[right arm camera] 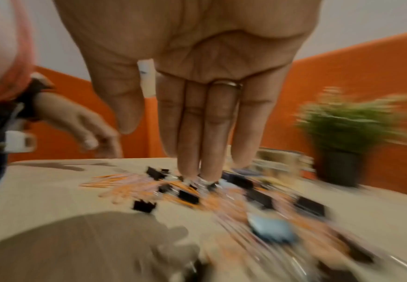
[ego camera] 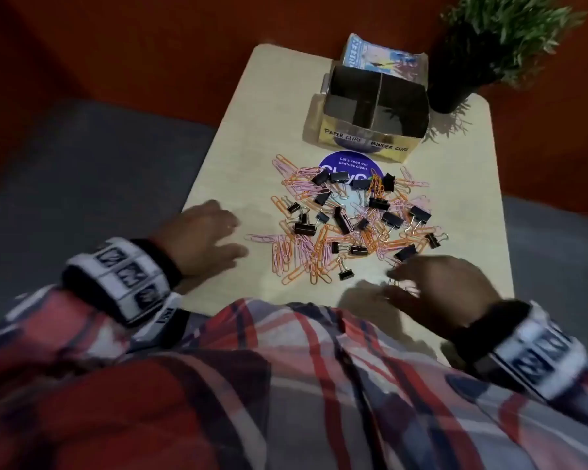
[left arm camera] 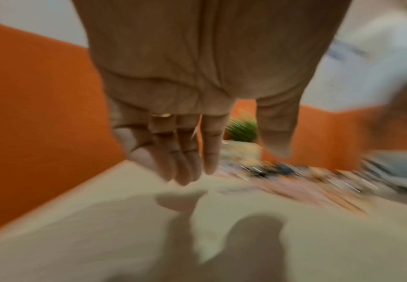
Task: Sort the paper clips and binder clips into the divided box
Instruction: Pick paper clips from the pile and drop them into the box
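A mixed pile of pink and orange paper clips [ego camera: 296, 252] and black binder clips [ego camera: 342, 220] lies in the middle of the beige table [ego camera: 462, 184]. Behind it stands the divided cardboard box [ego camera: 374, 106], its front marked PAPER CLIPS on the left and BINDER CLIPS on the right. My left hand [ego camera: 214, 232] hovers just left of the pile, fingers straight and empty [left arm camera: 190, 152]. My right hand [ego camera: 431, 283] is over the pile's near right edge, fingers straight and pointing down toward the clips [right arm camera: 202, 133], holding nothing.
A round blue sticker [ego camera: 350, 162] lies on the table partly under the pile. A potted green plant [ego camera: 489, 49] stands at the back right beside the box. An orange wall runs behind the table. Grey floor lies to the left.
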Tool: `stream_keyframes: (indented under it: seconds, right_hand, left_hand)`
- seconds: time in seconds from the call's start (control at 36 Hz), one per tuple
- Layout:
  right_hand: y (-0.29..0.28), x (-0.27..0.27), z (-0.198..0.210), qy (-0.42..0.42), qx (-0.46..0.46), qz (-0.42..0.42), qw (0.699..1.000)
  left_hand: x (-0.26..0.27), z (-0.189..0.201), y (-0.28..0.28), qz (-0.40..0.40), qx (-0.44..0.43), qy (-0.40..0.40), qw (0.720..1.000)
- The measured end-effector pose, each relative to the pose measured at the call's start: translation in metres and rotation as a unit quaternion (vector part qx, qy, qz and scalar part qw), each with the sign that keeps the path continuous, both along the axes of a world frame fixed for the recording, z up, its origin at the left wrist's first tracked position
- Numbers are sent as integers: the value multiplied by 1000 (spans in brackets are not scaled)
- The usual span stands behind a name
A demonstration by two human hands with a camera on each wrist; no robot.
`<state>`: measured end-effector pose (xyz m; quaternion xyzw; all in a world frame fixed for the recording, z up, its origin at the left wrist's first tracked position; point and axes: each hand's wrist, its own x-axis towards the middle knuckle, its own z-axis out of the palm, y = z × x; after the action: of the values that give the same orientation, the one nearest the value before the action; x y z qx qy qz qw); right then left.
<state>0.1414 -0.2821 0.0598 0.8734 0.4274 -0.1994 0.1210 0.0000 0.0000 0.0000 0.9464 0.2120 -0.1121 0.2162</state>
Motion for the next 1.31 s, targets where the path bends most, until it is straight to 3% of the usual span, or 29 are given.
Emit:
stream_keyframes:
  seconds: [0.11,0.25,0.39,0.58,1.0,1.31]
  right_hand:
    - [64,-11,-6,12,33,142,989]
    - [104,-13,-26,-22,-28,187,982]
    - [113,-6,-42,-56,-51,161,984]
    - [115,5,-49,-28,-29,118,992]
    - [124,10,-52,-33,-1,104,994]
    - [122,23,-45,-38,-40,124,991]
  left_hand:
    - [24,-4,-28,-80,76,90,990]
    - [37,-5,-44,-72,122,69,988]
    - [43,-7,-58,-92,113,58,988]
    - [55,-5,-53,-97,75,44,991]
    - [72,-8,-40,-102,67,39,992]
    - [72,-4,-4,16,-90,25,996]
